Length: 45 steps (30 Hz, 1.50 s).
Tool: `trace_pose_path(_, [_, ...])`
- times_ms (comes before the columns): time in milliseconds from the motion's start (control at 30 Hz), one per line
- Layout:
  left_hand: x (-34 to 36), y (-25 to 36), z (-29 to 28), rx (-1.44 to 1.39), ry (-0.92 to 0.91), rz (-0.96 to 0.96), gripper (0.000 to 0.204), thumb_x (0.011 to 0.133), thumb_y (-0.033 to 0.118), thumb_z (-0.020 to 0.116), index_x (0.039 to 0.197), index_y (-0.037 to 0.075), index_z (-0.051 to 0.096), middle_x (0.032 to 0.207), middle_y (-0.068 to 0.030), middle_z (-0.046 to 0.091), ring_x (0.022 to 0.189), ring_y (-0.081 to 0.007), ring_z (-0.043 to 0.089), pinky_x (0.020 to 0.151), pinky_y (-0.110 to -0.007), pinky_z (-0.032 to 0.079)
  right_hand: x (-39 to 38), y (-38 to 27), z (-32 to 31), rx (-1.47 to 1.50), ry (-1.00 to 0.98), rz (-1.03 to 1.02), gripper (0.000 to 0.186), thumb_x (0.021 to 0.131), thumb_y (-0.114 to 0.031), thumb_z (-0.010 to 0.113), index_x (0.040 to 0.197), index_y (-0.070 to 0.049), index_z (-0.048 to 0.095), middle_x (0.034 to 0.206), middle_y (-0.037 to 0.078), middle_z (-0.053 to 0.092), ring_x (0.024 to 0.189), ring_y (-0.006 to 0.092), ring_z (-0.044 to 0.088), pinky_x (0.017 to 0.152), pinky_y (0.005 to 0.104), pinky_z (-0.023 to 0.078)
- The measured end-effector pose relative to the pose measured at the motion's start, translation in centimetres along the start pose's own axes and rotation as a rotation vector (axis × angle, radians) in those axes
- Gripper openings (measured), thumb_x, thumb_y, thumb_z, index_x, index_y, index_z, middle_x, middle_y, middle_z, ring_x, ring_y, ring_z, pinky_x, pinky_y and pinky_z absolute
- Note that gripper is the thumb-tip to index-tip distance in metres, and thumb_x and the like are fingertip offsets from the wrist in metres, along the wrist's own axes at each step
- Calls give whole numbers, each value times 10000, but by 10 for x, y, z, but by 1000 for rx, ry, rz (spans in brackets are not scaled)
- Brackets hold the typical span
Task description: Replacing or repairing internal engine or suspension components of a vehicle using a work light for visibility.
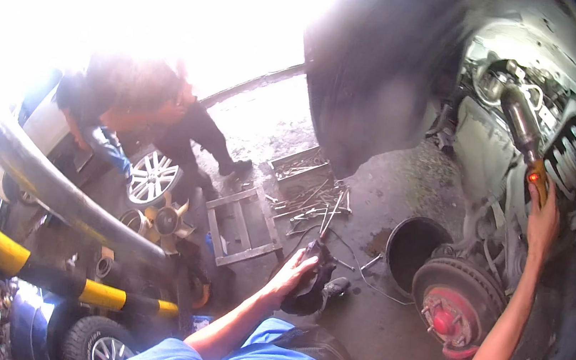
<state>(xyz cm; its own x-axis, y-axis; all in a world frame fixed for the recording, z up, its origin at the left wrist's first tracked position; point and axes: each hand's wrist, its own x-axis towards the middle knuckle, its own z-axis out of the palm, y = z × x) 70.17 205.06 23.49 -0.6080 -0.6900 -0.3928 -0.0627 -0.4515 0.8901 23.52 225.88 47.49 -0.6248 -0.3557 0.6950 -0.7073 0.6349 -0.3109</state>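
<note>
My right hand (pixel 543 218) is raised at the right, wrapped around the yellow-orange handle of a work lamp (pixel 524 121). A small red light glows on the handle. The lamp's long body points up into the bright wheel arch (pixel 550 39), among engine parts and hoses. Low in the middle, my left hand (pixel 294 273) is closed against a dark, bulky thing (pixel 311 287) near my leg; what it holds I cannot make out. Thin metal rods (pixel 330 214) show just beyond it. Below the lamp sits a brake disc (pixel 457 298) with a red hub.
A black bucket (pixel 414 253) stands beside the disc. Tools (pixel 310 201) and a metal frame (pixel 243 225) lie on the floor. At left are an alloy wheel (pixel 154 178), a fan (pixel 168 219), a yellow-black bar (pixel 101 294) and another person (pixel 140 97) bending over.
</note>
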Motion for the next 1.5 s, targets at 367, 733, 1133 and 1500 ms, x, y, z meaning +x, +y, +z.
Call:
trace_pose_path(367, [16,5,32,108,-173,87,945,787,330,803,1504,182,205,1429,-180,408,1279,-278,440,1039,-415,404,-1,-27,-3,114,-111,104,503,959,-375,606,1340,-54,536,1253,189,624,1183,352,586,950,401,446])
trace_pose_path(733, [26,14,50,111,-171,74,504,973,281,600,1392,71,414,1259,-62,561,1105,-144,516,963,-298,420,5,-1,5,139,-50,21,536,961,-398,605,1343,-28,533,1219,186,639,1130,309,609,957,366,435])
trace_pose_path(1133, [34,10,41,106,-234,146,329,999,245,559,1282,81,525,1136,-2,586,1046,-98,501,953,-282,406,5,-1,1,184,-102,62,578,949,-458,593,1346,-41,533,1239,198,626,1165,349,594,963,390,439])
trace_pose_path(1500, [24,-3,32,108,-191,80,343,992,274,568,1278,90,527,1103,-16,618,1001,-115,561,892,-301,469,-2,12,9,196,-84,31,608,941,-454,610,1357,-20,525,1281,208,608,1197,335,583,998,379,430])
